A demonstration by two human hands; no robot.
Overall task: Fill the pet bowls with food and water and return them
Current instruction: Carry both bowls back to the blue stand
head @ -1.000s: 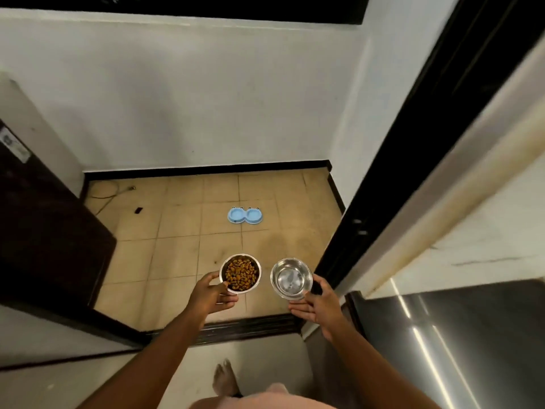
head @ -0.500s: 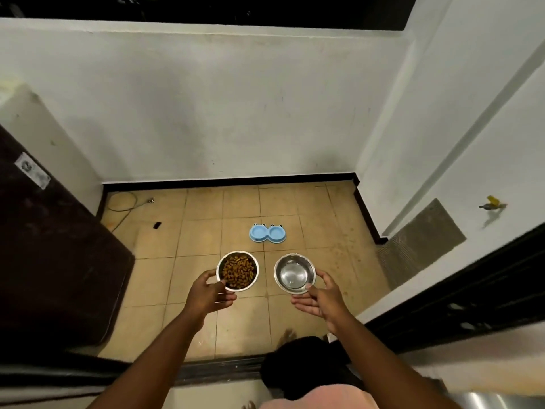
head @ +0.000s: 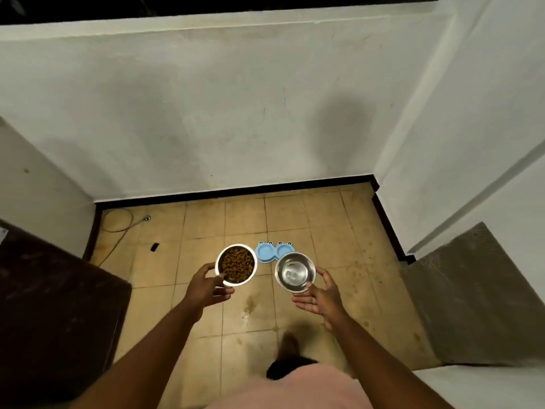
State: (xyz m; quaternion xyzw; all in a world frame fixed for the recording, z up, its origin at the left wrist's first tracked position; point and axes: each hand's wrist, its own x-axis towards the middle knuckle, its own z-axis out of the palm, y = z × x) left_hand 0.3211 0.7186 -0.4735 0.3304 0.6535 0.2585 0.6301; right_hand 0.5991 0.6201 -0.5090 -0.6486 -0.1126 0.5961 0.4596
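Through the doorway now and out on the tiled floor (head: 206, 231). A second ago the black door frame filled the right side of the view; now it's gone and I see side walls, a grey mat (head: 460, 290) on the right and a dark door (head: 53, 305) on the left. One foot is forward, mid-step.

Holder (head: 274, 251), the blue twin-cup tray, sat well ahead of the bowls before. Now it's just past them in view, its near edge partly hidden behind the water bowl. So I've closed most of the gap.

Left hand (head: 208, 287): fingers curled under the food bowl (head: 236, 264), thumb on the near rim. Bowl level, kibble fills it, none spilled that I can see. Grip unchanged.

Right hand (head: 320, 295): cups the water bowl (head: 295, 274) from below and the right side, fingers fairly extended, thumb at the near rim. Bowl level; shiny inside, water level hard to read.

Both bowls are in the air, side by side, apart, not touching the holder.

Read: filling is done, this is the return leg. What's left is to crouch and seat each bowl in a cup. Which bowl goes in which cup I can't tell from here.

Risks: a wet patch (head: 250, 305) on the tiles just ahead of my foot could be slick. Water bowl will slosh if I drop down fast, so keep it level and lower slowly. A cable (head: 118, 228) and a small black thing (head: 154, 247) lie off to the left, clear of my path.
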